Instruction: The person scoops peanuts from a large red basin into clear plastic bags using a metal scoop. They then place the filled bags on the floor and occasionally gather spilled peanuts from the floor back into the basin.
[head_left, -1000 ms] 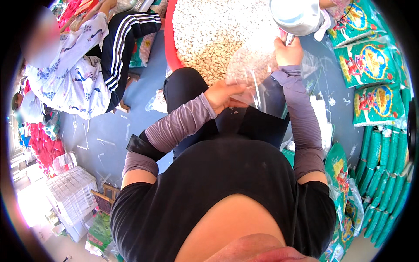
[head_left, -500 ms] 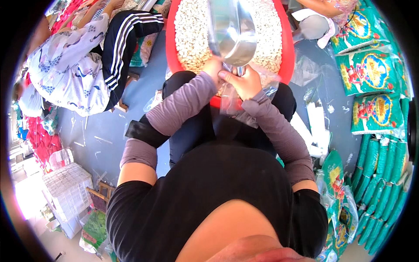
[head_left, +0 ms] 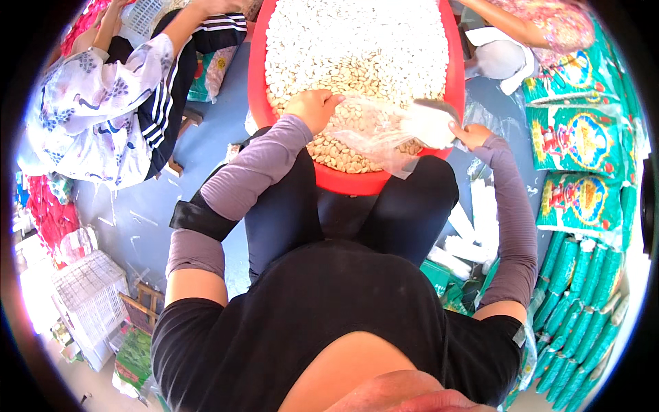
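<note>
A large red tub in front of my knees holds a heap of pale, oval nuts or seeds. Over its near part, my left hand is closed on the edge of a clear plastic bag, which stretches to the right. My right hand grips the handle of a metal scoop at the tub's right rim. The scoop is tilted and glare whitens it, so what it carries cannot be made out. Scoop and bag overlap; whether they touch is unclear.
Green printed packages are stacked at the right, with green rolls below them. White rolls lie by my right knee. One person sits at the left; another person's arm reaches in at the upper right. A white crate stands lower left.
My hands have moved apart: the left a little left with the bag, the right to the right with the scoop. The scoop has come down from above the nuts to the tub's right rim.
</note>
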Demonstrator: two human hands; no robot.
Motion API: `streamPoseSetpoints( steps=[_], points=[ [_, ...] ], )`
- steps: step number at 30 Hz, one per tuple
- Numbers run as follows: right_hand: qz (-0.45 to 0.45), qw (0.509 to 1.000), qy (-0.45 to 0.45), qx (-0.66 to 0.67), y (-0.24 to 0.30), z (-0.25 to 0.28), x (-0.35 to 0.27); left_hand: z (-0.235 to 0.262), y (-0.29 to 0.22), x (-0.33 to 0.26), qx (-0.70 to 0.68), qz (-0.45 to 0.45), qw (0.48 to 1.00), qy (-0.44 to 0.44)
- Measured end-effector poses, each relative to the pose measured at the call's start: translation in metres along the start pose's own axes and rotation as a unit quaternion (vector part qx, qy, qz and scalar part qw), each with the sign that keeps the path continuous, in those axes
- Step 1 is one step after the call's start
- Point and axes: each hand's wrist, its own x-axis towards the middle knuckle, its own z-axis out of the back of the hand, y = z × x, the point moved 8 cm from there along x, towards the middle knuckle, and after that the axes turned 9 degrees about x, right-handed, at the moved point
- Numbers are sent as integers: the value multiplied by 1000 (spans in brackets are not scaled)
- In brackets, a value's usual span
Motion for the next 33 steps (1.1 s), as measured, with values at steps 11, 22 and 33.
streamPoseSetpoints(
  steps=[11, 22, 33],
  points=[
    [123, 991, -42, 11, 22, -143, 234, -13, -19, 9, -15, -166, 986, -22],
    [134, 906, -110, 386, 37, -47, 132, -20, 8, 13, 39, -85, 995, -30],
    [81, 948, 12, 307, 42, 10, 15, -29, 3, 24, 11, -35, 999, -10]
  ],
)
